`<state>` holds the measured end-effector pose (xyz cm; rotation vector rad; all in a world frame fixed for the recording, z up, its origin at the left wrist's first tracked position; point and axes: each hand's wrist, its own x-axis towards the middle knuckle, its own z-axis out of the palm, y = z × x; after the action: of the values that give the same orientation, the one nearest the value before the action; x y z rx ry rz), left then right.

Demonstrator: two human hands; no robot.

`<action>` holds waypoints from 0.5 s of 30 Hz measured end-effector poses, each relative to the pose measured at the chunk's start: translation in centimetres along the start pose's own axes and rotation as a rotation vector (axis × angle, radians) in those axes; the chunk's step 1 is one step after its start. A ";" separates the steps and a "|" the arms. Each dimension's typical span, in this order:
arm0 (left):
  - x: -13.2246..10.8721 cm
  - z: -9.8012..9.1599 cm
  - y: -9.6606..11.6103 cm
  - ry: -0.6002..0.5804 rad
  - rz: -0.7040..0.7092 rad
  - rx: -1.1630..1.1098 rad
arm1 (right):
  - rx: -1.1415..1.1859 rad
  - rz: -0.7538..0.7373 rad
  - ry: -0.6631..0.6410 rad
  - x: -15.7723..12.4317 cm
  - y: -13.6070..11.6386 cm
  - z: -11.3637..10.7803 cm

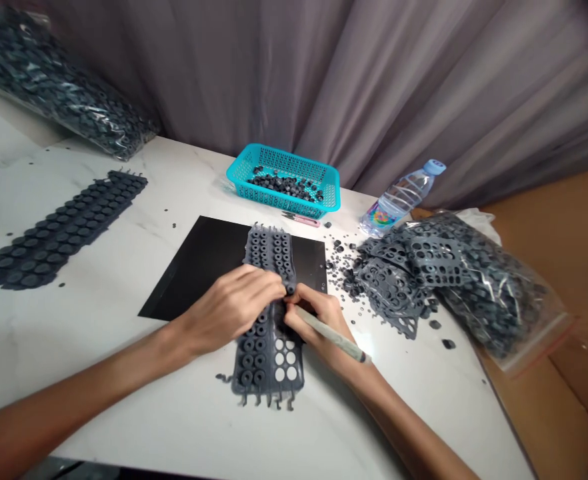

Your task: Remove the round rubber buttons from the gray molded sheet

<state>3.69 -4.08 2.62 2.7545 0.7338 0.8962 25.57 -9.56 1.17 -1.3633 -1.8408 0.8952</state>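
A dark grey moulded rubber sheet [269, 385] lies lengthwise in front of me. Rows of ring-shaped rubber parts still stand in it, while several round holes show at its near right end. Bent over the sheet, my left hand [231, 300] has its fingers closed at a small black rubber ring [290, 290] near the middle. My right hand [319, 320] meets it there, thumb and fingers closed round a pen-like tool with a pale handle [337, 340]. The tool's tip is hidden by the fingers. Under the sheet's far part lies a black mat [189, 267].
A turquoise basket [234, 175] holds loose black parts. Pink-handled snips [304, 220] lie before it. On the right are a water bottle [401, 200], punched-out sheets [394, 293] and a filled plastic bag [499, 300]. Another sheet [64, 227] and a large bag [59, 87] are left.
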 end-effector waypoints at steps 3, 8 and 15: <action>1.0 -1.9 -0.5 0.302 -0.403 -0.362 | 0.097 0.089 -0.010 -0.1 0.1 0.0; 1.6 -2.6 -1.8 0.171 -0.674 -0.913 | 0.409 0.207 0.073 0.3 0.8 -1.0; 0.9 -0.9 -1.1 -0.097 -0.877 -1.237 | 0.303 0.191 0.287 1.3 2.3 -2.1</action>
<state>3.34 -2.71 3.49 1.2010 0.8287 0.6302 28.19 -7.50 0.60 -1.4051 -1.3184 0.9728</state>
